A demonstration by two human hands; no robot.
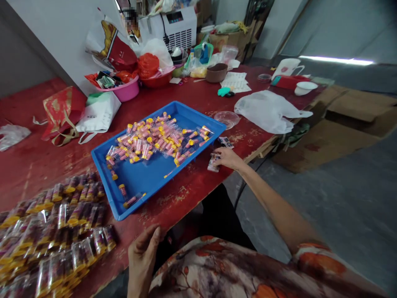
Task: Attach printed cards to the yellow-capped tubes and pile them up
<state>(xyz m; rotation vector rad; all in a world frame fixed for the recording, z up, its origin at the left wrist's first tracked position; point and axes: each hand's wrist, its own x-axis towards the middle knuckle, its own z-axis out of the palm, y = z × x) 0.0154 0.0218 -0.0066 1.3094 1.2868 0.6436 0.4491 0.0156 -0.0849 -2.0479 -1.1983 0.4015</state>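
Note:
A blue tray (139, 178) lies on the red table and holds several small clear tubes with yellow caps (155, 138). My right hand (225, 157) reaches out to the table's edge just right of the tray, its fingers closed on a small stack of printed labels (213, 162); a second label stack (225, 142) lies beside it. My left hand (142, 256) rests near my lap below the table's front edge, fingers loosely curled, holding nothing I can see. Rows of filled tubes (52, 231) lie at the near left.
At the back stand a pink basin (125, 91), red bags (62, 109), a brown bowl (216, 72) and a white machine (178, 27). A white plastic bag (268, 109) and a clear lid (227, 118) lie right of the tray. Cardboard (341, 132) covers the floor at right.

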